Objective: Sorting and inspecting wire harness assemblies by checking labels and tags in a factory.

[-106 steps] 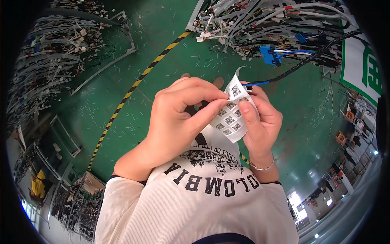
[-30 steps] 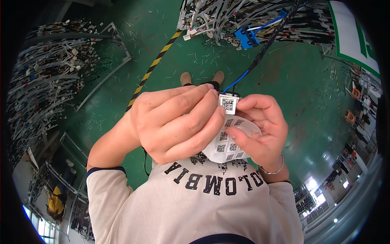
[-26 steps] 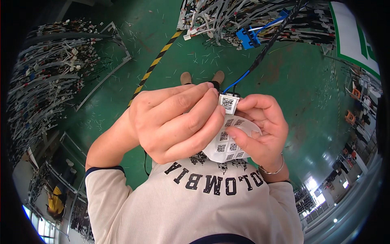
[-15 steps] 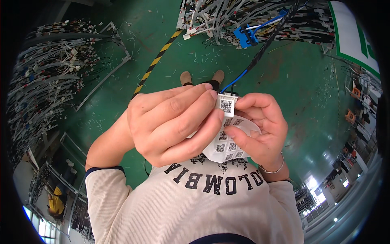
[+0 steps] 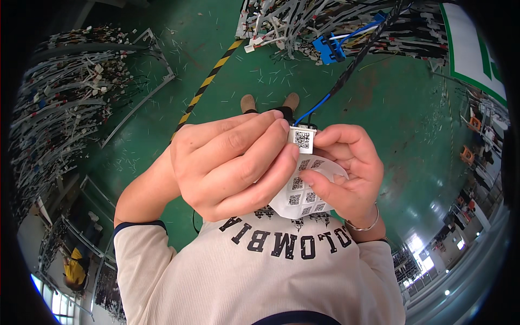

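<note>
A white wire connector (image 5: pixel 301 128) sits between my two hands, with a square-coded white label (image 5: pixel 301 140) on its face. My left hand (image 5: pixel 233 165) is closed, its thumb and fingertips pinching the connector's left side. A blue wire (image 5: pixel 312 110) and dark wires run up from it into a black braided sleeve (image 5: pixel 346 73). My right hand (image 5: pixel 349 168) is closed on a curled white label sheet (image 5: pixel 292 207), printed with several square codes, its thumb pressed on the front. The right index fingertip touches the connector's right edge. Part of the sheet is hidden behind my left fingers.
Wire bundles hang on a rack (image 5: pixel 81 92) at left, and more (image 5: pixel 287 24) lie at the top. A blue connector (image 5: pixel 329 50) hangs near the sleeve. Yellow-black tape (image 5: pixel 208 81) crosses the green floor (image 5: pixel 227 97). A person in yellow (image 5: pixel 76 268) is at lower left.
The connector and its label have tilted slightly, and the label sheet has shifted a little downward. Both hands keep almost the same place and grip.
</note>
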`<state>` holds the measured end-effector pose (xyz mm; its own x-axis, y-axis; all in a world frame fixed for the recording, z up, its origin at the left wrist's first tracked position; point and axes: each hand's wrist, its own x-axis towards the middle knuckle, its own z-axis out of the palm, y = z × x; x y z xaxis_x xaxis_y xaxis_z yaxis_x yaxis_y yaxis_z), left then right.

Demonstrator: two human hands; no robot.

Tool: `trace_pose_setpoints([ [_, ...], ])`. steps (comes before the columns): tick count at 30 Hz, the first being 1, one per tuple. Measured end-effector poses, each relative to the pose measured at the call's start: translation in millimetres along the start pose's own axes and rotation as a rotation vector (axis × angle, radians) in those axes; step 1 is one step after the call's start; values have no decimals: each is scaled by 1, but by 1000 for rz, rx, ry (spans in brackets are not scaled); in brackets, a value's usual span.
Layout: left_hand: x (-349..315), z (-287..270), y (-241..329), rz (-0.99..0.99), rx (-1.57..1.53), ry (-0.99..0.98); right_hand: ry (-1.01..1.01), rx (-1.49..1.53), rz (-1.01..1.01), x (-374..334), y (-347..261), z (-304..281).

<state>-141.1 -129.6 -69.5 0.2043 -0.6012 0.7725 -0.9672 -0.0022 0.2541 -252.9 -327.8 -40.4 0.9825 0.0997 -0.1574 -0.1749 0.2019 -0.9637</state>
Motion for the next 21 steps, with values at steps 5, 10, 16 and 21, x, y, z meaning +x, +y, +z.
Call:
trace_pose_setpoints([
  [5, 0, 2, -1, 5, 6, 5, 7, 11, 3, 0, 0, 1],
  [10, 0, 1, -2, 15, 23, 0, 1, -25, -6, 1, 1, 0],
  [16, -1, 0, -4, 27, 18, -17, 89, -27, -125, 3, 6, 7],
  [21, -1, 3, -7, 29, 22, -21, -1, -414, -178, 14, -7, -2],
])
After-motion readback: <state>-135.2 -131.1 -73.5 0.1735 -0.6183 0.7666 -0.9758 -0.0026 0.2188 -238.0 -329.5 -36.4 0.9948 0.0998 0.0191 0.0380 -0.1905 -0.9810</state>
